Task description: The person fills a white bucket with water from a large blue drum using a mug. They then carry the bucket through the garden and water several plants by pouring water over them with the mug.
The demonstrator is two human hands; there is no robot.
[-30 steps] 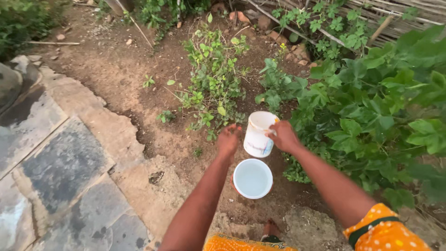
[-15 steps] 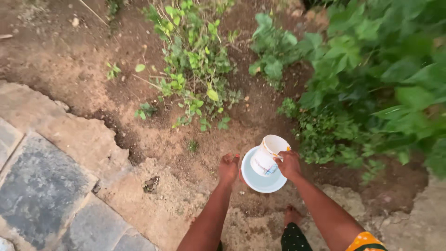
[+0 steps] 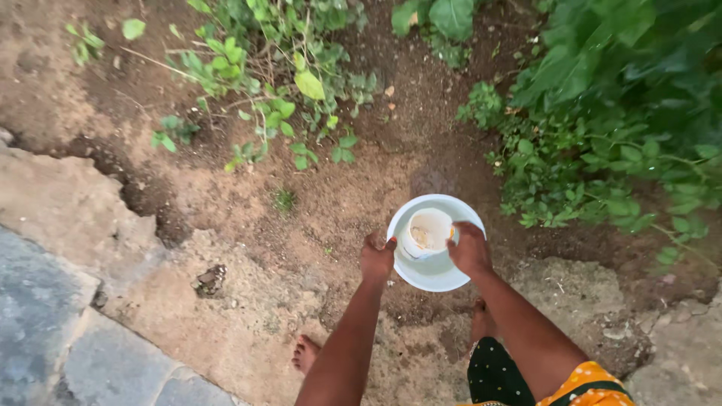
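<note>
your bare foot (image 3: 306, 353) stands on the pale dirt at the bottom of the view, and the other foot (image 3: 481, 319) shows just behind your right arm, beside a dark dotted cloth with an orange sleeve (image 3: 587, 380). both arms reach forward to a white bucket (image 3: 444, 274) that sits on the soil. your left hand (image 3: 377, 256) is closed on the bucket's near left rim. your right hand (image 3: 469, 248) is curled over the rim of a white mug (image 3: 426, 233), gripping it; the mug lies tilted inside the bucket, its mouth facing up, something pale and yellowish within. left of you, grey stone slabs (image 3: 45, 301) edge the dirt. beyond the bucket lies damp brown soil (image 3: 421, 128), with small weeds (image 3: 278, 98) to the left and a dense green bush (image 3: 632, 105) to the right.
</note>
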